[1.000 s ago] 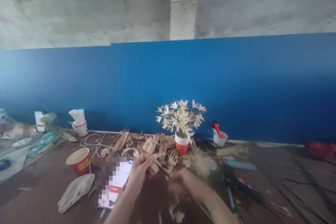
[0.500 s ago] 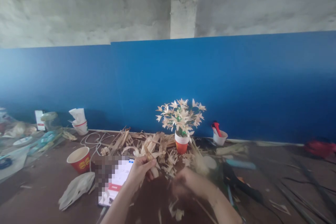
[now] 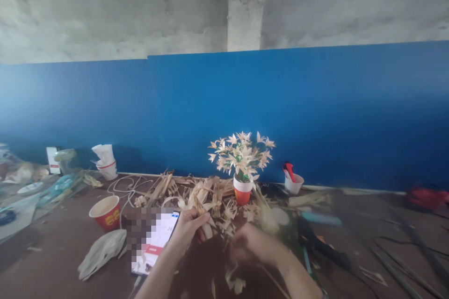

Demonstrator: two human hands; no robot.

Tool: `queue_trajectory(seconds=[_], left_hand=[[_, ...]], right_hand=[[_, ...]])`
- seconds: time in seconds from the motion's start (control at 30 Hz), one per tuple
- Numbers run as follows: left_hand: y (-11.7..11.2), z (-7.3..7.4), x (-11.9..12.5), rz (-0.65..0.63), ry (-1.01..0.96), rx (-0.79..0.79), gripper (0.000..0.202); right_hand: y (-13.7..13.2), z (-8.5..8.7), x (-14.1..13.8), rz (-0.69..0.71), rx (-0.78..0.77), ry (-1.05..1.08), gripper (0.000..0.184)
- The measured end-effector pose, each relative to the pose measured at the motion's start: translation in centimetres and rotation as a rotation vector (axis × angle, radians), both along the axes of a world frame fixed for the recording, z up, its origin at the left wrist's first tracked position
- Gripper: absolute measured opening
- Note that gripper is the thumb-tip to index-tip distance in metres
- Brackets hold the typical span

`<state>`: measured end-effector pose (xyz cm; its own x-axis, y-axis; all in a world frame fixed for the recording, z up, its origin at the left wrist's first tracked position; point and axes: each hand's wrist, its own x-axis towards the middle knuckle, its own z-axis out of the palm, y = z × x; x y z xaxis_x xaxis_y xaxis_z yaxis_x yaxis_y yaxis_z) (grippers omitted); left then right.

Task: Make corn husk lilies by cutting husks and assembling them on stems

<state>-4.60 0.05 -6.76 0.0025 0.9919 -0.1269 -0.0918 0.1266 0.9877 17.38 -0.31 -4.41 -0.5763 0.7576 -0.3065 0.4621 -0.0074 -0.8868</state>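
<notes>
My left hand is closed around a pale strip of dried corn husk, pinched between thumb and fingers. To its right, my right hand is curled low over the table, its fingers dark and blurred, so what they hold, if anything, is hidden. Right behind both hands lies a heap of dried husks with cut scraps at its near side. A bunch of pale husk-like flowers stands in a red-and-white paper cup beyond my right hand.
A lit phone lies beside my left forearm, near a red paper cup and a crumpled whitish piece. A white cup holds a red-handled tool. Black cables cross the right side. A blue panel bounds the back.
</notes>
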Motion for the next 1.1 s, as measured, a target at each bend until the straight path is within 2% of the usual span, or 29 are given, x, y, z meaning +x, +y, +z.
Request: queue_trajectory(seconds=[0.2,0.33,0.67,0.87,1.1], left_hand=[[-0.5,0.9,0.5,0.161,-0.033,0.085,0.034],[-0.5,1.3,0.5,0.209,-0.051,0.089,0.035],[-0.5,1.0,0.7,0.205,-0.013,0.072,0.036],[-0.4,0.7,0.7,0.209,-0.008,0.091,0.034],[-0.4,0.5,0.6,0.207,0.006,0.077,0.035]], right_hand=[[0.1,-0.1,-0.1,0.046,0.066,-0.004,0.018],[0.2,-0.7,-0.2,0.046,0.101,0.001,0.022],[0.2,-1.0,-0.7,0.066,0.155,0.006,0.016],[-0.2,-0.2,-1.0,0.044,0.22,-0.028,0.015],[-0.6,0.3,-1.1,0.041,0.219,-0.036,0.012]])
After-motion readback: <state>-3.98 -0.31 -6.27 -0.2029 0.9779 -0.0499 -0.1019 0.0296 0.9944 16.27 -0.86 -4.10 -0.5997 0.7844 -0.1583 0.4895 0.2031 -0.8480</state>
